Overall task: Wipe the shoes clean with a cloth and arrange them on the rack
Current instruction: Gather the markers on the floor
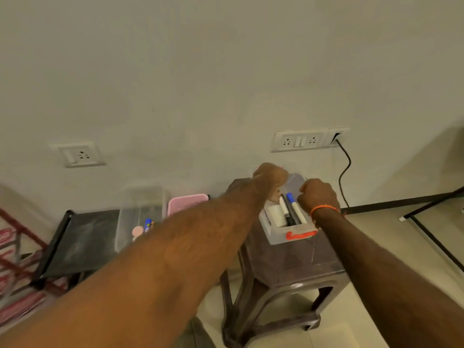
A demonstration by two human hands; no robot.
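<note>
Rack: red metal rack (17,252) at the far left edge, blurred, with pinkish shapes on its tiers that cannot be told apart; whether these are the shoes cannot be told; no cloth can be made out
Black stand: dark flat-topped stand (77,242) just right of the rack, against the wall; its top looks dusty
Clear box: see-through plastic box (140,212) standing on the right part of the black stand; a blue-capped item (148,225) and a round pink item (137,231) lie inside near its front wall
Pink lid: pink plastic piece (187,202) just right of the clear box, partly hidden by the left forearm
Single socket: white wall socket (79,154) above the black stand
Left hand: left hand (270,178) reaching across to the far left edge of the small tub, fingers curled down at its rim; whether they actually grip the rim cannot be told
Tub: clear plastic tub (276,236) with an orange handle (300,234) at its near end, sitting on a brown plastic stool (288,270); markers (296,209) with white bodies, one blue-capped, lie inside beside a white block
Right hand: right hand (317,194), orange band (324,209) at the wrist, fingers curled at the right side of the tub; grip likewise unclear
Double socket: white plate (298,141) on the wall beyond, with a black cable (345,169) hanging from a plug at its right
Frame: thin black frame (431,222) at the far right on the tiled floor
</note>
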